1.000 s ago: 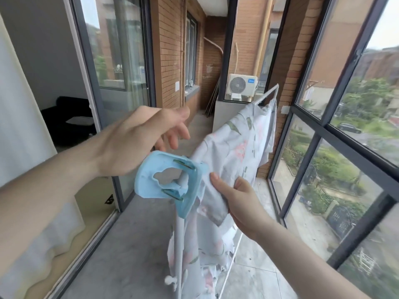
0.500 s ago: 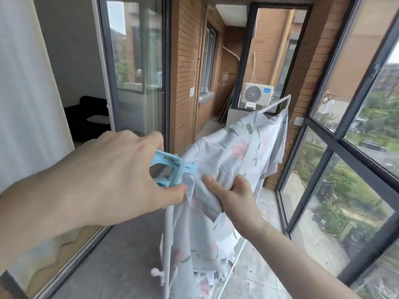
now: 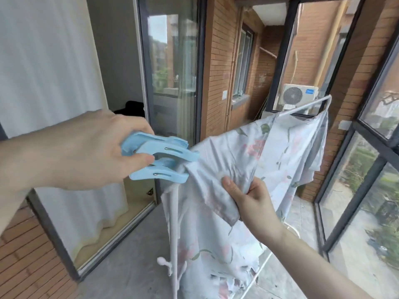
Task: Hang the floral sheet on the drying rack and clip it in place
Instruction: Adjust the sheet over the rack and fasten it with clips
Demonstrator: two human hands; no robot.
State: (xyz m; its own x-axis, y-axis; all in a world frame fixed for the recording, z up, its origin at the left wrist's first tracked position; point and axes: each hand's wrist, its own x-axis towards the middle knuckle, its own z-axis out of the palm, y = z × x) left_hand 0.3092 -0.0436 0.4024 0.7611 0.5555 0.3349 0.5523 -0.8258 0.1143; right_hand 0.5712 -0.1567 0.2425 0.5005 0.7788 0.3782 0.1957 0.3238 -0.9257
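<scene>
The floral sheet hangs over the top bar of the white drying rack and falls down in folds toward the floor, covering most of the frame. The left hand grasps a big light blue clip at its handle end, with the thumb and the fingers squeezed around it. The jaws of the clip point to the right and are parted around the near end of the bar, where the edge of the sheet lies bunched. The right hand is just beside the clip, lower, and it pinches a fold of the sheet between the thumb and the curled fingers. Behind the rack stands 1 air conditioner unit near a brick wall.
</scene>
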